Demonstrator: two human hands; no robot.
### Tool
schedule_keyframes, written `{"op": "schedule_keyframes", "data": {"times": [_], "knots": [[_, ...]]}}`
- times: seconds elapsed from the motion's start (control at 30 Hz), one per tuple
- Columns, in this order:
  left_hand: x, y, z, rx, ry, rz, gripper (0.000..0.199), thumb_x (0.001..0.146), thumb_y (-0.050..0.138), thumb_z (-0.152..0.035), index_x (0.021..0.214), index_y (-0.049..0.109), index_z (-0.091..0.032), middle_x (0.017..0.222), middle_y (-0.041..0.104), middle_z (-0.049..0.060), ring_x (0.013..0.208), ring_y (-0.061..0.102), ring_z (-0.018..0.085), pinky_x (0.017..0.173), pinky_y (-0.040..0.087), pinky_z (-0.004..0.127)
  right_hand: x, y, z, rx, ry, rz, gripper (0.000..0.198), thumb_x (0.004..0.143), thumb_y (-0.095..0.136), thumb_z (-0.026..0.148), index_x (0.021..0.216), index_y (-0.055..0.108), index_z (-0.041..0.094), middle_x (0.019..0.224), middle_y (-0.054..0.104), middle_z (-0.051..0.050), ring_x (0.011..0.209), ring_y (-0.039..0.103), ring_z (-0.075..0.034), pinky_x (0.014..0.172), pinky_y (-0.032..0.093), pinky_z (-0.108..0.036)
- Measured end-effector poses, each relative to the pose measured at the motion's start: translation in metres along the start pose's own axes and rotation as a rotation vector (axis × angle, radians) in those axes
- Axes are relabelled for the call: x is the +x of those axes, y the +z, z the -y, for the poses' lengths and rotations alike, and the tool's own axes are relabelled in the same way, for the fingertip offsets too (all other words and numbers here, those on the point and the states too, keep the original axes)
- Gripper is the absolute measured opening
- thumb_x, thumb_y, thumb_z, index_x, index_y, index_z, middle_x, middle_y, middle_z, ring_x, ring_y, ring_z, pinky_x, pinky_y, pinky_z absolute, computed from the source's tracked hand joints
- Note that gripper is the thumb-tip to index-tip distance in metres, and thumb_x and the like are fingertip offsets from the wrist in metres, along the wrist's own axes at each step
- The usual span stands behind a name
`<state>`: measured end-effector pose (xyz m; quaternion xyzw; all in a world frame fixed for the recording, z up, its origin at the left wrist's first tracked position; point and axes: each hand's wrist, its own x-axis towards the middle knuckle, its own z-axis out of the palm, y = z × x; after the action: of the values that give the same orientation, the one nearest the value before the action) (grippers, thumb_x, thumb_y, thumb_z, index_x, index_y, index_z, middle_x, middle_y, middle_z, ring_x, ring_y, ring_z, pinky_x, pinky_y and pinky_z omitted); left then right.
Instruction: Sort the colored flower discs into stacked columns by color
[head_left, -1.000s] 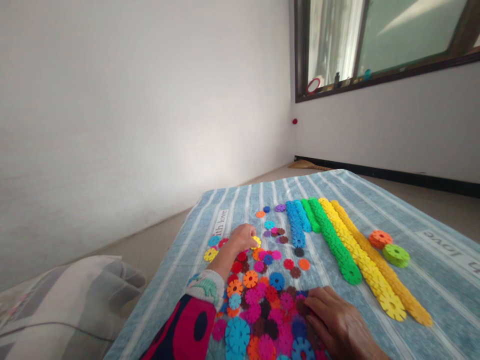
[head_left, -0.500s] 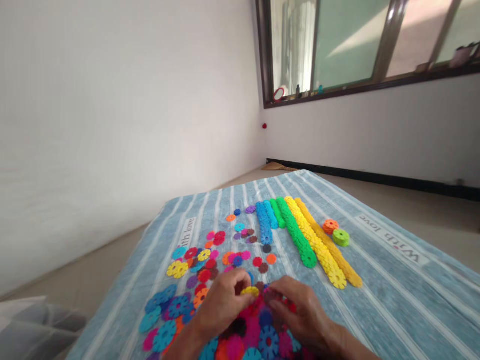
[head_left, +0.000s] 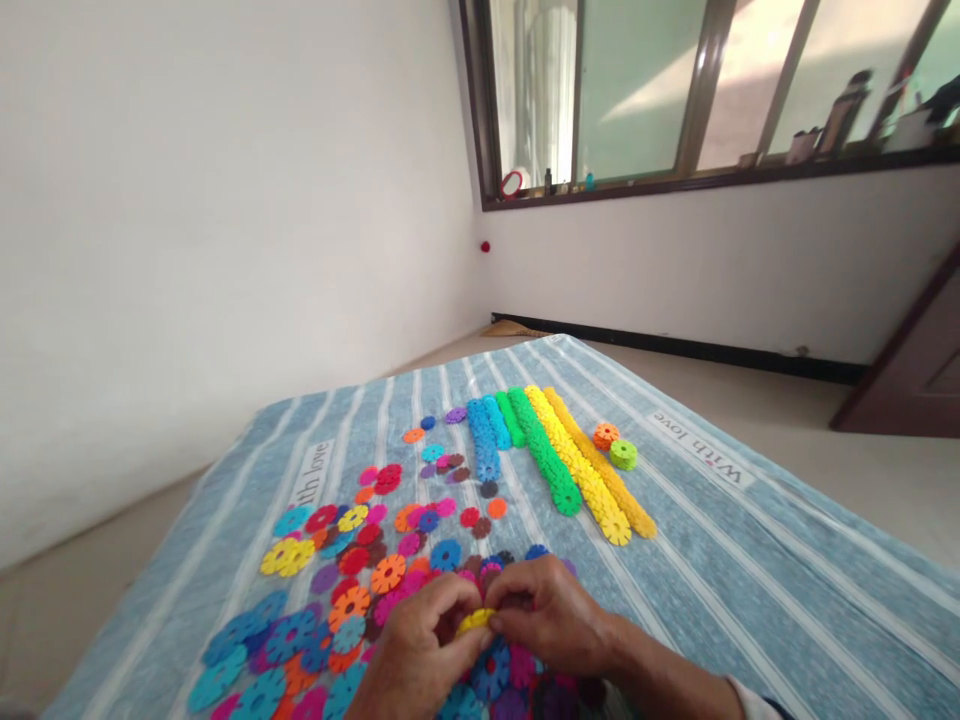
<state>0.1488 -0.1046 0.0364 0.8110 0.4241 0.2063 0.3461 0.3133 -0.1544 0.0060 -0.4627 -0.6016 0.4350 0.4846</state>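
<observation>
A yellow notched plastic disc (head_left: 475, 621), perhaps more than one stacked, is pinched between the thumb and fingers of my left hand (head_left: 424, 650). My right hand (head_left: 559, 615) is closed, its thumb and fingertips meeting at the disc's right edge. Fingers hide part of the disc. Under and around both hands spreads a loose pile of notched discs in pink, orange, blue, red and purple, such as an orange disc (head_left: 388, 573) and a blue disc (head_left: 445, 555). Several yellow discs (head_left: 288, 557) lie to the left.
Overlapping discs form rows: blue (head_left: 486, 440), green (head_left: 544, 455), yellow (head_left: 577, 465) and amber (head_left: 600, 463). Right of them are small orange (head_left: 605, 435) and lime green (head_left: 622, 455) stacks. All rest on a striped blue cloth (head_left: 720, 570). A wall and window stand beyond.
My right hand has come in to the yellow disc, where before it was apart among the loose discs. The view has turned right, so the scene sits further left.
</observation>
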Motion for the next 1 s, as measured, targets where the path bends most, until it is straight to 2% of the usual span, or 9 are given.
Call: {"op": "schedule_keyframes", "data": {"times": [0.13,0.23,0.37,0.5,0.67,0.8,1.0], "knots": [[0.002,0.000,0.006,-0.023,-0.008,-0.035,0.021,0.069,0.061,-0.042,0.070,0.065,-0.021,0.058,0.053,-0.002,0.054,0.047,0.013,0.050,0.038,0.022,0.003,0.000,-0.005,0.261,0.157,-0.038,0.006,0.070,0.059,0.017,0.073,0.063,0.015,0.056,0.055,0.005,0.048,0.051,-0.009,0.050,0.042,-0.021],[0.002,-0.002,0.007,-0.025,-0.006,-0.020,0.024,0.072,0.059,-0.041,0.062,0.064,-0.020,0.057,0.053,-0.001,0.053,0.047,0.013,0.050,0.039,0.023,0.003,-0.002,-0.004,0.251,0.175,-0.020,0.004,0.071,0.060,0.019,0.073,0.061,0.016,0.057,0.057,0.004,0.048,0.053,-0.010,0.050,0.044,-0.022],[0.002,0.001,0.007,0.015,0.039,0.005,0.023,0.074,0.058,-0.038,0.060,0.063,-0.020,0.057,0.056,-0.001,0.054,0.050,0.013,0.051,0.040,0.022,0.000,-0.010,0.006,-0.034,0.061,0.004,0.008,0.073,0.058,0.014,0.074,0.065,0.016,0.060,0.058,0.003,0.055,0.055,-0.010,0.052,0.041,-0.019],[-0.001,0.007,0.007,0.075,0.171,0.015,0.023,0.078,0.058,-0.035,0.062,0.064,-0.020,0.058,0.059,-0.001,0.054,0.054,0.011,0.050,0.040,0.020,-0.002,-0.016,0.017,-0.428,-0.125,0.084,0.012,0.076,0.057,0.011,0.072,0.066,0.018,0.069,0.063,0.002,0.067,0.057,-0.010,0.062,0.038,-0.019],[-0.005,0.011,0.003,0.146,0.357,-0.004,0.021,0.081,0.058,-0.030,0.064,0.063,-0.019,0.059,0.061,-0.001,0.053,0.057,0.009,0.050,0.042,0.017,-0.010,-0.024,0.023,-0.706,-0.166,0.187,0.015,0.079,0.052,0.012,0.076,0.065,0.018,0.073,0.065,0.001,0.068,0.057,-0.010,0.059,0.034,-0.019],[-0.005,0.008,0.002,0.179,0.456,-0.081,0.014,0.081,0.058,-0.024,0.069,0.062,-0.018,0.062,0.062,-0.002,0.056,0.059,0.009,0.054,0.045,0.016,-0.027,-0.051,0.027,-0.752,-0.052,0.058,0.016,0.079,0.050,0.012,0.068,0.061,0.018,0.065,0.059,0.003,0.061,0.052,-0.009,0.055,0.029,-0.020],[-0.004,0.009,0.009,0.217,0.509,-0.098,0.020,0.085,0.052,-0.019,0.066,0.059,-0.017,0.061,0.060,-0.001,0.056,0.058,0.009,0.055,0.046,0.016,-0.055,-0.110,0.015,-0.885,0.269,-0.214,0.017,0.079,0.048,0.016,0.066,0.059,0.017,0.059,0.052,0.003,0.058,0.046,-0.010,0.055,0.026,-0.023]]}}
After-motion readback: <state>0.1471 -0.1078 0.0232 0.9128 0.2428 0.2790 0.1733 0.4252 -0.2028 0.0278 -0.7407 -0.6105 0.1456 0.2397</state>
